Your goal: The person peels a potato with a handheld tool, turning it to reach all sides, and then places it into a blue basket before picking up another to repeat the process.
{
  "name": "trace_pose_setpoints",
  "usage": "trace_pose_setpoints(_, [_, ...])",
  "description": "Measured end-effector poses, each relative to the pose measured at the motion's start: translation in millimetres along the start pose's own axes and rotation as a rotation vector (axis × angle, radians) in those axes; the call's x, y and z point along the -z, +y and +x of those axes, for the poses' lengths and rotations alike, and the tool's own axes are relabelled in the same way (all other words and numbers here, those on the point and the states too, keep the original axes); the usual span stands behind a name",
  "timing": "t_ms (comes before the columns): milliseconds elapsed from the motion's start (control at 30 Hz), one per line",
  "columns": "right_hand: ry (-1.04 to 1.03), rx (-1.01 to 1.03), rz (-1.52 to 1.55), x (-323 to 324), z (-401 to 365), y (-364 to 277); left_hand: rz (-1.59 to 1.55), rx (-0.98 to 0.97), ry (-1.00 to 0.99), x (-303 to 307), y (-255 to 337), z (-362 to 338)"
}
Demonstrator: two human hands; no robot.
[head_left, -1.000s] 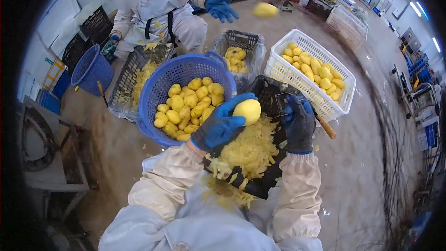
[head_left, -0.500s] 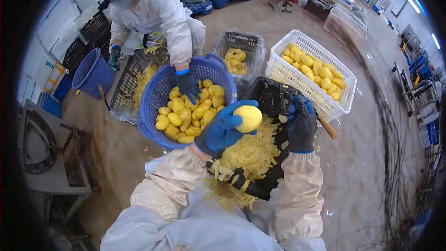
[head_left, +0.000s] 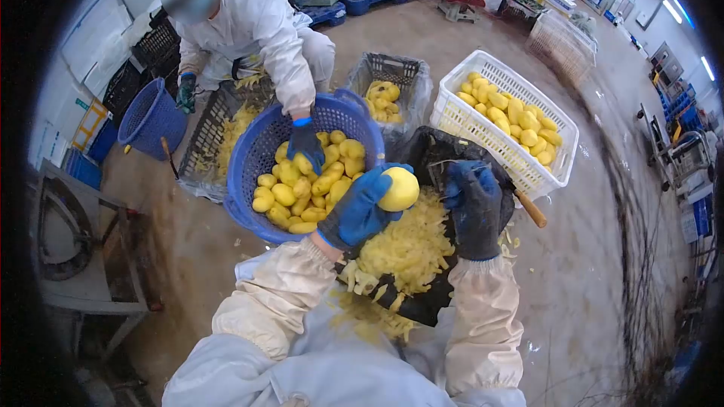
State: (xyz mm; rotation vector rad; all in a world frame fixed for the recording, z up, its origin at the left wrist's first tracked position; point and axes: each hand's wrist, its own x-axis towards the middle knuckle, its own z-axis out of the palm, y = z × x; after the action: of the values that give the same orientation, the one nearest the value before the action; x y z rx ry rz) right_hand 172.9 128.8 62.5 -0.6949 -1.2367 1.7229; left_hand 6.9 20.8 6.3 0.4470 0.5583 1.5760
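Note:
My left hand (head_left: 360,211), in a blue glove, grips a peeled potato (head_left: 400,188) with its pale yellow flesh facing up. To its right, my right hand (head_left: 475,207) is closed around a peeler (head_left: 446,163), mostly hidden by the fingers; only a thin part shows. Below both hands, a heap of peelings (head_left: 407,249) fills a black-lined crate (head_left: 430,301). Left of my left hand stands a blue basket (head_left: 245,169) full of yellow potatoes (head_left: 302,192).
Another person's gloved hand (head_left: 307,145) reaches into the blue basket. A white crate (head_left: 483,134) of peeled potatoes stands at right, with a wooden handle (head_left: 532,209) near its lower corner. Behind are a lined crate (head_left: 415,79) of potatoes and a second blue basket (head_left: 154,120).
My right hand has come left and slightly down, closer to the potato. The left hand has barely shifted and tilts the potato a little. The other person's hand now touches a potato.

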Motion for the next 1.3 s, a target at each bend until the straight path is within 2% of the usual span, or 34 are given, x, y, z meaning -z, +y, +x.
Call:
trace_pose_setpoints(33, [0.001, 0.000, 0.000, -5, -3, 0, -0.001, 0.001, 0.000, -4, 1, 1])
trace_pose_setpoints(100, [-0.140, -0.039, -0.078, -12, -8, 1, 0.551, -0.173, -0.040, -10, 2, 3])
trace_pose_setpoints(133, [-0.132, -0.035, -0.152, -15, -9, 4, 0.553, -0.170, -0.041, -11, 1, 2])
trace_pose_setpoints(200, [-0.061, -0.023, -0.154, -7, -1, 11, 0.393, -0.046, -0.016, -13, -2, 1])
trace_pose_setpoints(233, [-0.001, -0.012, -0.161, -4, 2, 15, 0.392, -0.044, -0.017, -11, -6, 3])
trace_pose_setpoints(300, [0.016, -0.037, -0.137, -1, 4, 20, 0.160, 0.020, -0.029, -5, -14, 8])
trace_pose_setpoints(367, [0.035, -0.065, -0.111, 3, 7, 27, 0.154, 0.011, -0.002, -5, -15, 6])
trace_pose_setpoints(433, [0.204, 0.076, -0.155, 14, 14, 32, 0.148, 0.005, 0.023, -12, -13, 4])
trace_pose_setpoints(467, [0.208, 0.077, -0.153, 24, 16, 31, 0.104, -0.001, 0.000, -16, -10, 3])
trace_pose_setpoints(533, [0.193, 0.184, -0.104, 29, 19, 19, 0.065, -0.005, -0.027, -10, -8, 7])
trace_pose_setpoints(567, [0.184, 0.185, -0.109, 24, 15, 18, -0.111, 0.062, -0.001, 3, -10, 12])
trace_pose_setpoints(600, [0.079, 0.119, -0.155, 4, 2, 9, -0.288, 0.129, 0.025, 10, -11, 15])
trace_pose_setpoints(633, [-0.022, 0.051, -0.198, -11, -9, 8, -0.291, 0.123, 0.026, 10, -13, 16])
trace_pose_setpoints(667, [-0.152, 0.123, -0.207, -12, -13, 29, -0.400, 0.138, 0.017, 8, -16, 17])
trace_pose_setpoints(700, [-0.148, 0.120, -0.204, -10, -10, 32, -0.507, 0.158, 0.009, 8, -18, 17])
trace_pose_setpoints(767, [0.035, 0.075, -0.233, 1, 5, 29, -0.458, 0.155, 0.010, 11, -18, 14])
trace_pose_setpoints(800, [0.197, 0.162, -0.261, 10, 12, 30, -0.412, 0.138, 0.006, 12, -17, 13])
trace_pose_setpoints(833, [0.192, 0.164, -0.260, 16, 16, 25, -0.411, 0.133, 0.005, 15, -16, 12])
trace_pose_setpoints(900, [0.186, 0.129, 0.023, 26, 20, 12, -0.364, 0.151, 0.179, 19, -17, 14])
trace_pose_setpoints(933, [0.127, 0.281, -0.226, 21, 12, 10, -0.362, 0.160, 0.168, 22, -22, 14])
trace_pose_setpoints(967, [0.141, 0.291, -0.230, 17, 9, 10, -0.229, 0.144, 0.219, 28, -32, 12])
trace_pose_setpoints(1033, [0.075, 0.034, -0.074, 10, 6, 11, 0.078, 0.122, 0.350, 59, -69, 10])
trace_pose_setpoints(1067, [0.089, 0.047, -0.073, 8, 4, 12, 0.056, 0.234, 0.369, 84, -90, 4])
trace_pose_setpoints(1100, [0.072, 0.017, -0.032, 6, 4, 12, 0.035, 0.344, 0.390, 82, -92, 3])
trace_pose_setpoints(1133, [0.052, -0.012, 0.009, 4, 4, 11, 0.046, 0.347, 0.375, 79, -95, 12])
trace_pose_setpoints(1200, [0.048, 0.039, 0.030, 3, 1, 0, -0.495, 0.354, 0.174, 59, -97, 35])
trace_pose_setpoints(1233, [0.034, 0.072, 0.050, 4, 0, -4, -0.490, 0.362, 0.165, 30, -85, 44])
trace_pose_setpoints(1300, [0.084, 0.119, 0.034, 11, 1, -5, -0.438, 0.099, -0.100, -28, -51, 60])
